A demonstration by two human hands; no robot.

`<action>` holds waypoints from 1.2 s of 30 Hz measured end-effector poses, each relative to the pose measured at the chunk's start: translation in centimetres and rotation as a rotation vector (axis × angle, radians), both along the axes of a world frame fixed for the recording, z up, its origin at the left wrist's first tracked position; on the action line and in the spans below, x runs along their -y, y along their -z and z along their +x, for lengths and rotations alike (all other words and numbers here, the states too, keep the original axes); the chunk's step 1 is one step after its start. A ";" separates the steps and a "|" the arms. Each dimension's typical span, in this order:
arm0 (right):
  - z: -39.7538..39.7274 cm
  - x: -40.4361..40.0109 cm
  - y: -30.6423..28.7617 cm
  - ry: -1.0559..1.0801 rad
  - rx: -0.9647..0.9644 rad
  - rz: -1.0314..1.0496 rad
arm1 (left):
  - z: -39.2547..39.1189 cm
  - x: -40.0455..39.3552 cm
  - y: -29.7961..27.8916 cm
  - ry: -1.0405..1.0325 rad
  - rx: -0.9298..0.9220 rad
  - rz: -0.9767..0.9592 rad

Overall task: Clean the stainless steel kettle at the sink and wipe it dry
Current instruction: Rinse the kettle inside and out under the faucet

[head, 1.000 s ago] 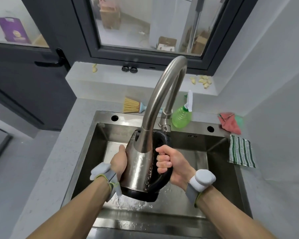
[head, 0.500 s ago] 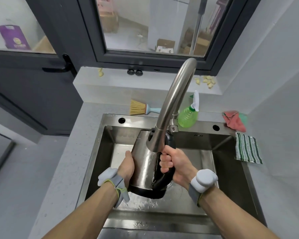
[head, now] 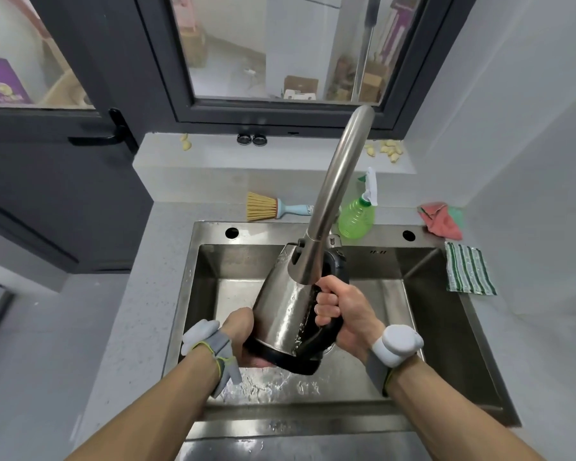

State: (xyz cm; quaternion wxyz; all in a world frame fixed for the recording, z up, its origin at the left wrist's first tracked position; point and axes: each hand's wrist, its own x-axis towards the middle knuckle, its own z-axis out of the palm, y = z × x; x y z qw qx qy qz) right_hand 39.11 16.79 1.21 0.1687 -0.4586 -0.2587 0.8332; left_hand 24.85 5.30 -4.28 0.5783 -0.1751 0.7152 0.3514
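Observation:
The stainless steel kettle (head: 281, 311) with a black base and black handle hangs tilted over the steel sink (head: 193, 314), its top leaning away from me under the faucet spout (head: 326, 207). Water runs down its side and splashes on the sink floor. My right hand (head: 338, 309) grips the black handle. My left hand (head: 238, 331) is against the kettle's lower left side and base; its fingers are hidden behind the kettle.
Behind the sink lie a small brush (head: 263, 209), a green spray bottle (head: 358, 214) and a red cloth (head: 441, 221). A green striped cloth (head: 469, 272) lies on the counter at the right. Grey counter flanks the sink; a window ledge is behind.
My left hand has slid from the kettle's side down toward its base. The kettle sits slightly lower and the view has shifted a little.

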 end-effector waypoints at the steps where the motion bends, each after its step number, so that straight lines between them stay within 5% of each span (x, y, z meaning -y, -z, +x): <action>1: 0.0 0.2 -0.1 0.002 -0.001 0.000 | -0.1 0.1 -0.1 0.016 -0.011 -0.007; 11: -1.4 2.2 0.1 -0.106 0.075 0.173 | 0.9 -0.4 -2.9 0.111 -0.184 0.157; 18: -3.1 3.9 1.3 -0.391 0.223 0.631 | 1.3 -2.2 -5.7 0.232 -0.316 0.383; 23: -2.8 3.9 2.3 -0.470 0.387 0.832 | 2.0 -3.3 -5.1 0.142 -0.273 0.464; 36: 0.2 1.1 1.8 -0.551 0.454 1.060 | 2.3 -4.7 -2.2 -0.034 -0.346 0.475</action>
